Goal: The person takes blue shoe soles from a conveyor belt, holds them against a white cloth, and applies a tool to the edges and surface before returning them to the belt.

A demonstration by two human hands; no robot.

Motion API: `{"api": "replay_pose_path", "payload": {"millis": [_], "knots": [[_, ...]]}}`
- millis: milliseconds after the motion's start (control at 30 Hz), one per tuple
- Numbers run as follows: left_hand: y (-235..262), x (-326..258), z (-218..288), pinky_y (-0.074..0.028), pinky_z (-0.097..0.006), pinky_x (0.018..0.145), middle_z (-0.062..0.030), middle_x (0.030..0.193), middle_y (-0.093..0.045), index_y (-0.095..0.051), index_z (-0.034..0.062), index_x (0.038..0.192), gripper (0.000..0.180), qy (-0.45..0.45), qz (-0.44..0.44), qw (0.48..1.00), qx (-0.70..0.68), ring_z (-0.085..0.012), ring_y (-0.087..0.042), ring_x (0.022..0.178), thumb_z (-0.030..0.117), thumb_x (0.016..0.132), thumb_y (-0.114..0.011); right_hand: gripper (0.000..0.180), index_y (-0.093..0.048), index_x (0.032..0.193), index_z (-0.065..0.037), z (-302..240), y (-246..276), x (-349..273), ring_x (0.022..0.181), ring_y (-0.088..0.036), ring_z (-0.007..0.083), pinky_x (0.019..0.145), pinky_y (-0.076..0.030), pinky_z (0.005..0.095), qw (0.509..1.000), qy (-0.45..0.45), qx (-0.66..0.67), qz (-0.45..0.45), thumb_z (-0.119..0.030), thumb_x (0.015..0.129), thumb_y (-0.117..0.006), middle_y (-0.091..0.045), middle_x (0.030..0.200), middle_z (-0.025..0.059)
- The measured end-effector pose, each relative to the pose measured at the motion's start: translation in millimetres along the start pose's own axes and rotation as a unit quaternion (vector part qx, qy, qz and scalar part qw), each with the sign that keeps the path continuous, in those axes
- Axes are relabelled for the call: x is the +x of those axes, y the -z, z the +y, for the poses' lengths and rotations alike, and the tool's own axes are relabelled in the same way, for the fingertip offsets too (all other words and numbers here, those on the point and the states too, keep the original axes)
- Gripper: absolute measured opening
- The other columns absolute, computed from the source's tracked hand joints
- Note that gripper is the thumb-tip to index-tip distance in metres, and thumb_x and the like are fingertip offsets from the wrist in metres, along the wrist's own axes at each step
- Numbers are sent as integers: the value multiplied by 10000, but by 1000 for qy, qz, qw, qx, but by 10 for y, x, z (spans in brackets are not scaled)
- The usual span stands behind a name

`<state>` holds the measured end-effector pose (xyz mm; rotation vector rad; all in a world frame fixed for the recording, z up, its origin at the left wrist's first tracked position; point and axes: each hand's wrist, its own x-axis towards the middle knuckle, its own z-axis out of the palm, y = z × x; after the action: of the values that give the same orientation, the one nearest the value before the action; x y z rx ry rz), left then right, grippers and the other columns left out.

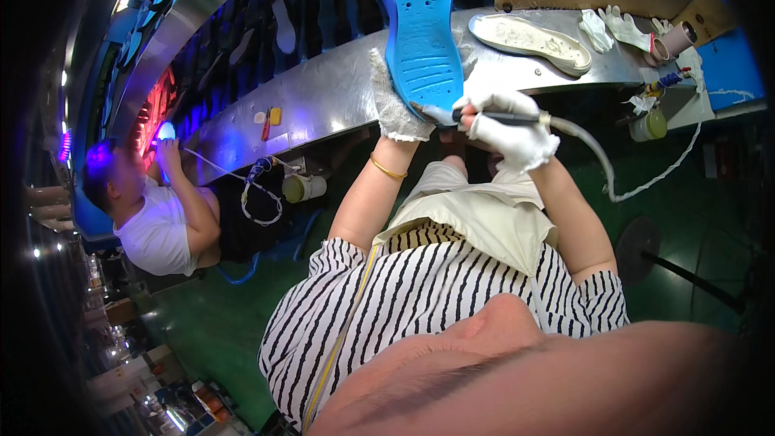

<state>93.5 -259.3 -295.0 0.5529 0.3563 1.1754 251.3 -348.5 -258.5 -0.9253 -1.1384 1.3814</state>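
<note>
A blue shoe sole (424, 36) with small holes near its toe and ridges across the heel stands lengthwise before me, heel end nearest. My left hand (397, 113), in a whitish knit glove, is closed round its left heel edge; the fingers behind the sole are hidden. In a white glove, my right hand (510, 133) grips a dark-handled brush (517, 119). The brush's pale tip reaches the sole's heel edge, close to my left hand. From the handle's rear end a clear hose (601, 157) runs right and curves down.
On the metal ledge (323, 101) lie a white sole (533, 42), spare gloves (626, 28) and a small red-and-yellow tool (266, 126). A mug (682, 37) and a jar (648, 126) are at right. A co-worker (157, 218) sits at left beside the dark conveyor carrying soles.
</note>
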Motion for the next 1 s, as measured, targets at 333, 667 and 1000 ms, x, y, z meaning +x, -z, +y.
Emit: {"api": "replay_pose_path", "payload": {"millis": [333,667,1000], "knots": [[-33,90,105,-453,-435,938,-156,1243,-528,-435,55,1305,721,37,-17,999,-34,-307,-550,1086,624,867,-379,106,-602,871,-9,21,130,39,691,-589,103,606,-523,252,998,41,-22,-41,14,768,-604,-605,882,66],[-10,126,228,-454,-427,928,-154,1228,-542,-519,46,1235,618,130,-75,983,-104,-290,-535,1095,547,881,-441,130,-618,843,-24,60,165,-91,753,-571,102,671,-483,250,998,-29,7,-50,-47,732,-680,-612,852,45],[-268,179,328,-406,-438,986,-194,1261,-507,-451,5,1286,667,148,-132,971,-135,-307,-517,1125,539,887,-441,115,-603,833,-6,-30,11,-165,806,-599,123,730,-503,268,998,41,-43,2,37,728,-625,-619,920,92]]}}
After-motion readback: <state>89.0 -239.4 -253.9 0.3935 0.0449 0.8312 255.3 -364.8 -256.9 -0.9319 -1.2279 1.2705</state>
